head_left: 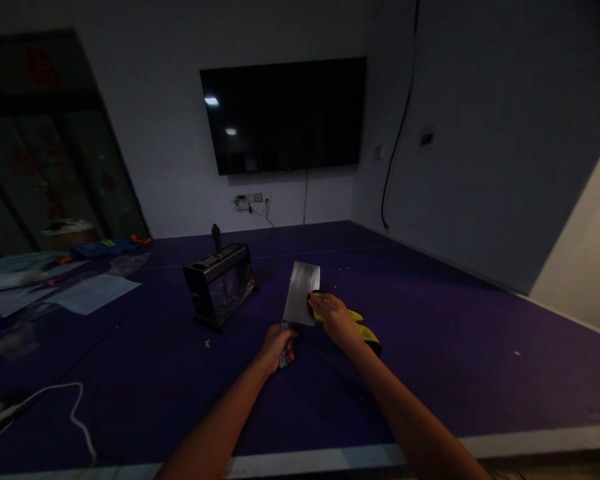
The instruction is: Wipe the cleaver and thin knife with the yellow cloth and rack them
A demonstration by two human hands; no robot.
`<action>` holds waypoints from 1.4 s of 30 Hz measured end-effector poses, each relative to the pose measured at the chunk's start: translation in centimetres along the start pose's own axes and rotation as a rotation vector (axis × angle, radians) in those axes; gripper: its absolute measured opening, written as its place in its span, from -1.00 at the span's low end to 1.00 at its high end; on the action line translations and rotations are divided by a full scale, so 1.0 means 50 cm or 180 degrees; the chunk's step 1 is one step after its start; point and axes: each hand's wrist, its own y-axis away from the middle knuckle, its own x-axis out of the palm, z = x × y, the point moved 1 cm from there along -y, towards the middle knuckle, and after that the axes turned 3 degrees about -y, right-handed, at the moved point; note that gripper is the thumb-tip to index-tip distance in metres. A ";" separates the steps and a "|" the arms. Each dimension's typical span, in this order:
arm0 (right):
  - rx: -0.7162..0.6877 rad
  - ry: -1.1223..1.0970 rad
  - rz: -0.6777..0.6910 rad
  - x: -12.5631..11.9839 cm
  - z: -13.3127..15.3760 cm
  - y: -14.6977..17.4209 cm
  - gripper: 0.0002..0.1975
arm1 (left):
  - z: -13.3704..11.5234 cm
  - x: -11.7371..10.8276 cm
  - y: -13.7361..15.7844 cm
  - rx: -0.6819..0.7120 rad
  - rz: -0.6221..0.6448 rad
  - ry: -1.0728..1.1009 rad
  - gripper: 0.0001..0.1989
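A cleaver (301, 293) with a broad, shiny rectangular blade points away from me above the purple tabletop. My left hand (279, 348) is closed around its handle. My right hand (333, 313) presses a yellow cloth with black edging (364, 332) against the right side of the blade. The fingers lie over the cloth near the blade's edge, and the rest of the cloth trails to the right beneath my wrist. To the left of the blade stands a knife block (220, 283) with clear sides and a dark-handled tool upright in its top.
Sheets of paper (96, 293), plastic wrapping and blue fabric (103, 248) lie at the far left. A white cable (75, 407) curls at the near left. Small white scraps dot the purple surface (445, 347). A television (285, 117) hangs on the back wall.
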 end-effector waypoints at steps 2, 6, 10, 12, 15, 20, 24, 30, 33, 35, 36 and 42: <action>-0.0006 -0.0006 0.0003 -0.001 0.001 0.001 -0.35 | 0.000 -0.002 -0.002 -0.0010 -0.0013 0.0024 -0.77; -0.0102 -0.0034 0.0059 -0.004 0.009 0.003 -0.35 | -0.001 -0.002 -0.002 -0.0005 0.0071 0.0023 -0.79; -0.0298 -0.0009 0.0100 0.002 0.027 0.004 -0.40 | -0.001 0.002 0.001 0.0043 0.0226 -0.0007 -0.79; -0.0410 0.0015 0.0104 0.008 0.040 0.003 -0.44 | -0.001 0.004 0.003 0.0077 0.0317 -0.0008 -0.79; -0.0641 -0.0001 0.0137 0.019 0.057 0.002 -0.50 | -0.001 0.005 0.005 0.0119 0.0377 0.0015 -0.81; -0.0803 -0.0069 0.0182 0.023 0.065 -0.001 -0.53 | 0.000 0.005 0.004 0.0149 0.0320 0.0118 -0.81; -0.0713 -0.0120 0.0287 0.015 0.056 -0.001 -0.51 | 0.001 0.002 0.000 0.0131 0.0154 0.0266 -0.83; -0.0451 -0.0170 0.0409 0.005 0.041 0.000 -0.49 | 0.001 -0.008 -0.011 0.0101 -0.0120 0.0522 -0.81; -0.0412 -0.0138 0.0418 0.004 0.040 0.002 -0.47 | 0.002 -0.009 -0.015 0.0086 -0.0148 0.0579 -0.81; -0.0442 -0.0121 0.0421 0.007 0.042 0.002 -0.48 | 0.003 -0.008 -0.015 0.0084 -0.0125 0.0595 -0.81; -0.0460 -0.0121 0.0415 0.009 0.044 0.003 -0.49 | 0.003 -0.008 -0.015 0.0086 -0.0107 0.0599 -0.81; -0.0751 -0.0205 0.0457 0.022 0.070 0.003 -0.53 | 0.001 -0.004 -0.002 0.0122 0.0043 0.0538 -0.84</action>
